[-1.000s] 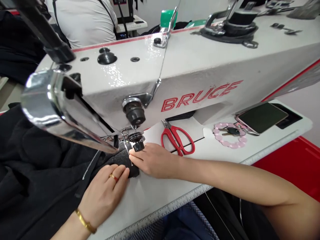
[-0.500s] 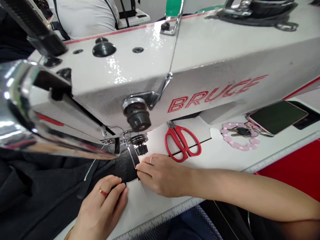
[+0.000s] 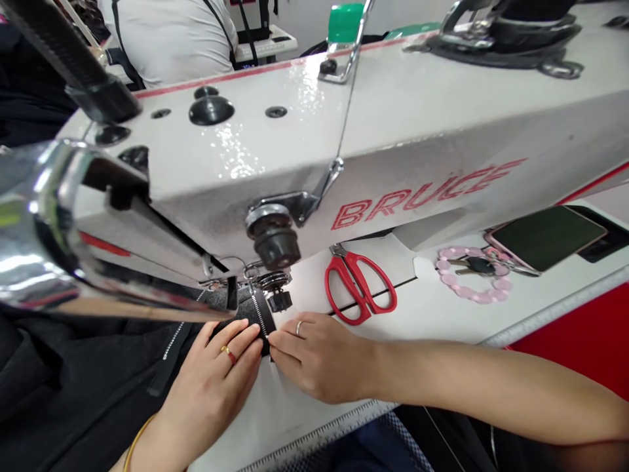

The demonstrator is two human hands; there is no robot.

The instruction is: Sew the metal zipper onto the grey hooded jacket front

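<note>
Pressing flat, the left hand (image 3: 216,383) spreads open fingers over the black garment (image 3: 73,387), pinning it smooth on the bed of the sewing machine (image 3: 417,124). The right hand (image 3: 317,354) pinches the zipper (image 3: 259,313) end beneath the machine's head, apparently to line it up. Red scissors (image 3: 361,287) lie just beside.

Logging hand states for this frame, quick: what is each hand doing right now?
Left hand: open, fingers flat on the black fabric beside the zipper.
Right hand: fingertips pinching the black fabric edge at the zipper.
</note>
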